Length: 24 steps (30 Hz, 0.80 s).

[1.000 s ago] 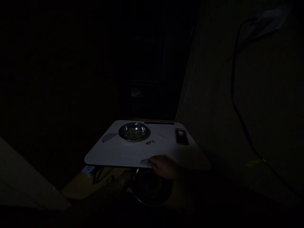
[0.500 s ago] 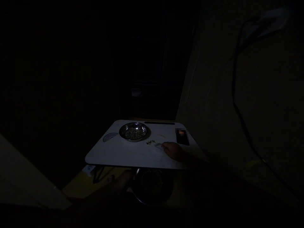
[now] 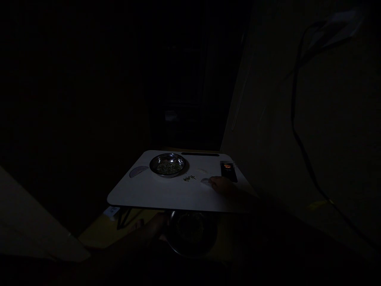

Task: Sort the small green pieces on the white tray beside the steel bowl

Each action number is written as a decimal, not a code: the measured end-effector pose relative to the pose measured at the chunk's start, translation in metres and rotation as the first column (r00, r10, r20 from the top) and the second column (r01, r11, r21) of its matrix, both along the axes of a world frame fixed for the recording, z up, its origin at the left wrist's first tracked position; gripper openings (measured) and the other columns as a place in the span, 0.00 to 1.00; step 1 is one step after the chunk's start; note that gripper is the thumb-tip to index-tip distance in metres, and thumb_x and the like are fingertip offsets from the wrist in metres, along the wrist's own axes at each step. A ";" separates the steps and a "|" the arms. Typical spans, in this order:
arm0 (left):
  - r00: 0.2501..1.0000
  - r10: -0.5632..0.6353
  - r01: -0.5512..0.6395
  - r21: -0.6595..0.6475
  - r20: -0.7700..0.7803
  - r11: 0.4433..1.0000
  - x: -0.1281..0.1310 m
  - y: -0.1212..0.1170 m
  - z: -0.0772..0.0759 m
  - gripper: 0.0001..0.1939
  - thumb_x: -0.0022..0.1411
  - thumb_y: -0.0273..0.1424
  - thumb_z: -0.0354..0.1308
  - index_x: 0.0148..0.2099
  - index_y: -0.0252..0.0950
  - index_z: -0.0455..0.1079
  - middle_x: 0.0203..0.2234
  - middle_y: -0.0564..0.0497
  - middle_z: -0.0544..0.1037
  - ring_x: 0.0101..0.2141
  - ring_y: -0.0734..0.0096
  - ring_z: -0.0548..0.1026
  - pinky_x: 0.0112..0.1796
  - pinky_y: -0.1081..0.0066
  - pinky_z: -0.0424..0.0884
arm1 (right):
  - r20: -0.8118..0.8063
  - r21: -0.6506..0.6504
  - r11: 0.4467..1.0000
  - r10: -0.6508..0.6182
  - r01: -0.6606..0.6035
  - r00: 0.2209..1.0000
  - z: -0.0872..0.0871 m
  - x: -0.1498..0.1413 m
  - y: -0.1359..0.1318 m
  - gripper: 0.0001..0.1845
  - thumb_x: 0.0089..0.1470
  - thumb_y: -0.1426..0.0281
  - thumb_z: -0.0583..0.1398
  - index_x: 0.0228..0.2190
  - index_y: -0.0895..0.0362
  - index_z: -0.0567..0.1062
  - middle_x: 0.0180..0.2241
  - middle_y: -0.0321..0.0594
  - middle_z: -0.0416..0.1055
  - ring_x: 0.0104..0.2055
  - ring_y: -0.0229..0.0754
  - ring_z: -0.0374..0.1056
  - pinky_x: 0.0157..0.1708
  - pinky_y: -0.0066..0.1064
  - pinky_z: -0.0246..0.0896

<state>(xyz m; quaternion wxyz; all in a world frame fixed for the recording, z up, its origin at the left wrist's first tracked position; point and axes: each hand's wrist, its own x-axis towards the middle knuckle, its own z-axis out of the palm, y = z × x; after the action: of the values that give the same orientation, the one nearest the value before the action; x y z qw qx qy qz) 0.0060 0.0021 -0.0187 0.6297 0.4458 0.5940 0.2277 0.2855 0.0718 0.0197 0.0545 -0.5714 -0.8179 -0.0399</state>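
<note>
My right hand (image 3: pixel 222 185) is over the right part of the small white table (image 3: pixel 143 195), fingers closed on a clear, curved-edged plastic piece (image 3: pixel 205 181) that resembles a protractor. A little heap of green and yellowish bits (image 3: pixel 189 178), too small to identify, lies just left of it. Farther left stands a shiny steel bowl (image 3: pixel 167 174) containing similar greenish bits. Below the table's near edge, my left hand (image 3: pixel 159 223) grips the rim of a second steel bowl (image 3: pixel 190 251). Deep shadow hides most of that bowl's contents and part of the left hand.
A clear half-round protractor (image 3: pixel 138 171) lies at the table's left side. Near the right edge is a dark phone (image 3: pixel 228 174) with a lit screen. A dark slot (image 3: pixel 200 154) runs along the back edge. On the right wall hangs a black cable (image 3: pixel 293 107).
My right hand has shifted a little to the right with the clear plastic piece, away from the small heap. My left hand and the lower bowl stay in place.
</note>
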 end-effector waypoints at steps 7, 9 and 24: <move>1.000 0.006 -0.006 -0.010 -0.007 1.000 0.000 -0.001 -0.001 0.07 0.42 0.27 0.47 0.26 0.33 0.65 0.16 0.51 0.70 0.20 0.69 0.69 0.25 0.70 0.63 | -0.009 -0.006 0.998 0.060 -0.060 0.998 0.001 -0.010 -0.001 0.15 0.52 0.69 0.43 0.35 0.58 0.67 0.34 0.41 0.68 0.36 0.37 0.62 0.34 0.25 0.49; 0.999 0.024 -0.025 -0.022 -0.029 0.999 0.001 -0.001 0.001 0.07 0.42 0.26 0.47 0.26 0.33 0.65 0.15 0.52 0.69 0.19 0.69 0.69 0.25 0.70 0.63 | 0.009 0.004 0.999 0.045 -0.045 0.999 0.001 -0.011 0.000 0.15 0.52 0.69 0.43 0.35 0.58 0.67 0.34 0.41 0.68 0.35 0.37 0.62 0.33 0.25 0.49; 0.991 0.070 -0.070 0.002 -0.111 0.998 0.001 -0.001 0.001 0.06 0.41 0.25 0.48 0.25 0.33 0.65 0.13 0.52 0.67 0.19 0.69 0.68 0.23 0.70 0.63 | 0.109 -0.011 0.999 -0.041 0.043 0.993 0.004 -0.020 0.017 0.17 0.53 0.67 0.42 0.36 0.57 0.66 0.35 0.42 0.68 0.36 0.39 0.63 0.32 0.27 0.50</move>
<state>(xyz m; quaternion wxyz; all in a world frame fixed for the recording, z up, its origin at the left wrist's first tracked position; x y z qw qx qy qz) 0.0067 0.0007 -0.0172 0.5879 0.4359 0.6435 0.2240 0.2653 0.0884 0.0237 0.0050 -0.5859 -0.8077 -0.0665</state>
